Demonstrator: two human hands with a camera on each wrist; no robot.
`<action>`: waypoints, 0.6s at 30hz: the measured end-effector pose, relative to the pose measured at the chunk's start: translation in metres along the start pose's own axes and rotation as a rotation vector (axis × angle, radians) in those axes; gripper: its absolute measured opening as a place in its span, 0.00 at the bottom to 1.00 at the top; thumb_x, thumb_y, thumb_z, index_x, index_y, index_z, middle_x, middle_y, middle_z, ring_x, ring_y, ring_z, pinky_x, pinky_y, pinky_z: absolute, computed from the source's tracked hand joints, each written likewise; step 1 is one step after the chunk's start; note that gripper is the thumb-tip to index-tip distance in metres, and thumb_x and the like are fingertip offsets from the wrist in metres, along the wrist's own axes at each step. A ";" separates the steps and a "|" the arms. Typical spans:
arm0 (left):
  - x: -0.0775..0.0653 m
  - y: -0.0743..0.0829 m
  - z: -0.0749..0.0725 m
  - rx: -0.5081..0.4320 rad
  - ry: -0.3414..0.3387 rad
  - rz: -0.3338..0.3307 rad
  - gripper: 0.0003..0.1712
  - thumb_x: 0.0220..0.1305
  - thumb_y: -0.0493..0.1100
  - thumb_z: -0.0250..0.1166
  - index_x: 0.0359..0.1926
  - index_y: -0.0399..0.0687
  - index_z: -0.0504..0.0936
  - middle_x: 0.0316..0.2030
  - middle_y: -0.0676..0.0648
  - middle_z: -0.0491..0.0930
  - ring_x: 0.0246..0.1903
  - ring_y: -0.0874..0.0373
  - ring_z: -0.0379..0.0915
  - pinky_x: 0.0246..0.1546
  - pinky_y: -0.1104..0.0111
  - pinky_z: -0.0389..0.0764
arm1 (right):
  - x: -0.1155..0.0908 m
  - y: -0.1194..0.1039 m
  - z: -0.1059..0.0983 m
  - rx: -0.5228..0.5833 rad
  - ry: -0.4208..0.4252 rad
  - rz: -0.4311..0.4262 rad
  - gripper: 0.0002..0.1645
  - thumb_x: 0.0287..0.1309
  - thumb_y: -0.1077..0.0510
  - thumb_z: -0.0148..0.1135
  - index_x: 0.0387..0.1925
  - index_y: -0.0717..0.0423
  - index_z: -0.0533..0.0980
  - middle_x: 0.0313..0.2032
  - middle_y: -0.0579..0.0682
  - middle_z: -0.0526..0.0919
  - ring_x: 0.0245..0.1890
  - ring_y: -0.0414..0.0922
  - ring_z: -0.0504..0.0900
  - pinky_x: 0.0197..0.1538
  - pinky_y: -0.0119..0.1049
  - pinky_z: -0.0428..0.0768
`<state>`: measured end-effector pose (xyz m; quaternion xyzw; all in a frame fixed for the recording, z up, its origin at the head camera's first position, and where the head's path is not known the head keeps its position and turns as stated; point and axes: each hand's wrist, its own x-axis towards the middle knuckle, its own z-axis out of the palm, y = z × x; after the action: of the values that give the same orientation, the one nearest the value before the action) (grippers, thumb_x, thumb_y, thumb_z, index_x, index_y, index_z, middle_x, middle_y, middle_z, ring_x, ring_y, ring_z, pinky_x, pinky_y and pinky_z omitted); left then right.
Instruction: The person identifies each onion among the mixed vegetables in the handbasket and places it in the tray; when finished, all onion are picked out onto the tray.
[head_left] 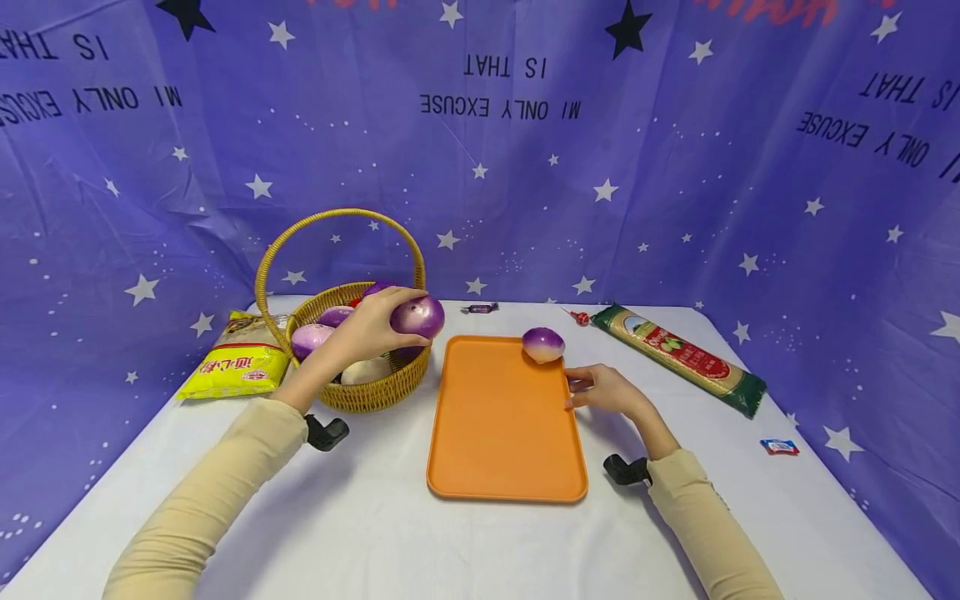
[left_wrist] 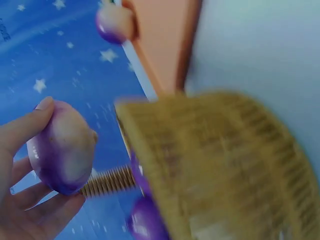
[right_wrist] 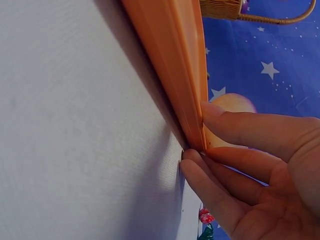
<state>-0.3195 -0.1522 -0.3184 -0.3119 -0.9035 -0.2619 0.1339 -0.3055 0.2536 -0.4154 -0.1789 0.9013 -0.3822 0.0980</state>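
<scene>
My left hand (head_left: 378, 323) grips a purple-and-white turnip (head_left: 418, 317) above the right side of the wicker basket (head_left: 375, 395). In the left wrist view, the thumb and fingers wrap this turnip (left_wrist: 64, 147), clear of the basket rim. Several more purple and whitish vegetables (head_left: 366, 371) lie inside the basket, partly hidden by the hand and arm. My right hand (head_left: 606, 390) pinches the right edge of the orange tray (head_left: 506, 425), thumb on top and fingers beneath, as the right wrist view shows. Another turnip (head_left: 543, 344) sits at the tray's far right corner.
A yellow bag (head_left: 238, 364) lies left of the basket, whose tall handle (head_left: 341, 212) arches over it. Behind the tray are a purple wrapped candy (head_left: 480, 308) and a red lollipop (head_left: 580, 317). A green-and-gold packet (head_left: 678, 357) and a small blue-red candy (head_left: 780, 447) lie to the right.
</scene>
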 end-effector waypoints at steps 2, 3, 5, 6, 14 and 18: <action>0.003 0.010 0.011 -0.029 0.014 0.012 0.42 0.48 0.51 0.78 0.63 0.44 0.73 0.58 0.39 0.73 0.58 0.44 0.68 0.59 0.49 0.70 | 0.000 0.000 -0.001 0.004 0.000 0.006 0.38 0.51 0.62 0.71 0.61 0.72 0.68 0.52 0.65 0.79 0.50 0.56 0.80 0.54 0.48 0.77; 0.005 0.015 0.017 -0.042 0.019 0.020 0.42 0.48 0.51 0.77 0.64 0.45 0.73 0.58 0.39 0.73 0.57 0.45 0.69 0.59 0.50 0.70 | 0.000 -0.001 -0.001 0.005 -0.001 0.007 0.38 0.51 0.62 0.71 0.61 0.72 0.68 0.52 0.65 0.79 0.50 0.56 0.80 0.54 0.48 0.77; 0.010 0.023 0.030 -0.066 0.027 0.044 0.41 0.48 0.51 0.77 0.63 0.45 0.73 0.58 0.40 0.74 0.57 0.46 0.70 0.59 0.53 0.71 | 0.000 -0.001 -0.001 0.000 -0.002 0.008 0.38 0.51 0.62 0.71 0.62 0.72 0.68 0.53 0.65 0.79 0.51 0.56 0.80 0.55 0.49 0.76; 0.013 0.026 0.037 -0.081 0.029 0.061 0.41 0.48 0.50 0.77 0.63 0.45 0.73 0.58 0.41 0.74 0.57 0.47 0.70 0.59 0.54 0.71 | 0.000 -0.001 -0.001 0.001 -0.002 0.011 0.38 0.51 0.62 0.71 0.62 0.72 0.68 0.53 0.65 0.79 0.51 0.56 0.80 0.55 0.49 0.76; 0.041 0.034 0.089 -0.113 0.011 0.088 0.41 0.48 0.46 0.78 0.63 0.41 0.73 0.58 0.38 0.74 0.58 0.45 0.69 0.59 0.55 0.71 | 0.000 0.000 -0.001 -0.008 0.001 0.006 0.38 0.51 0.62 0.71 0.62 0.72 0.68 0.51 0.64 0.80 0.50 0.56 0.81 0.54 0.48 0.77; 0.052 0.028 0.109 -0.059 -0.039 0.011 0.42 0.49 0.49 0.77 0.63 0.41 0.72 0.60 0.36 0.72 0.61 0.42 0.66 0.61 0.53 0.68 | 0.000 0.000 0.000 -0.007 0.000 -0.001 0.38 0.51 0.62 0.71 0.62 0.72 0.68 0.51 0.64 0.80 0.50 0.56 0.81 0.54 0.48 0.77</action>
<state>-0.3503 -0.0468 -0.3759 -0.3255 -0.8961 -0.2815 0.1084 -0.3057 0.2540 -0.4152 -0.1795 0.9026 -0.3790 0.0973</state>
